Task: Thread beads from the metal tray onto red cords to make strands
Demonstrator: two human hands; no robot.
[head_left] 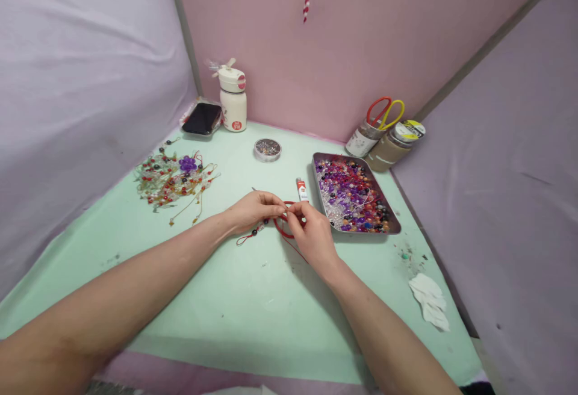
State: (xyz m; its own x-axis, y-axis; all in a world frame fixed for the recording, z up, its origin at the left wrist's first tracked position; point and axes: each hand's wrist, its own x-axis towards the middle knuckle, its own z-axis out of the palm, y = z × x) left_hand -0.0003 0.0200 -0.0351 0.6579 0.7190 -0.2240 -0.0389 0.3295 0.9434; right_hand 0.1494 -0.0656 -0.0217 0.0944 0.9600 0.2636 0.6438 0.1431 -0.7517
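Observation:
Near the middle of the table, my left hand (256, 209) and my right hand (312, 232) meet, thumb and finger of each pinched on a thin red cord (295, 248). The pinched spot itself is mostly covered by my fingers. Below my left hand a beaded strand (254, 232) of dark, clear and red beads ends in a red loop on the tabletop. Under both hands lie scissors with red handles (285, 233), partly hidden. A red and white lighter (301, 189) lies just beyond my right hand.
A metal tray (356, 233) of mixed beads sits to the right. Finished-looking beaded strings (174, 181) are heaped left. Behind stand a white bottle (233, 109), a phone (202, 119), a round clear case (267, 150) and jars (389, 149), one holding scissors. A crumpled tissue (428, 300) lies right.

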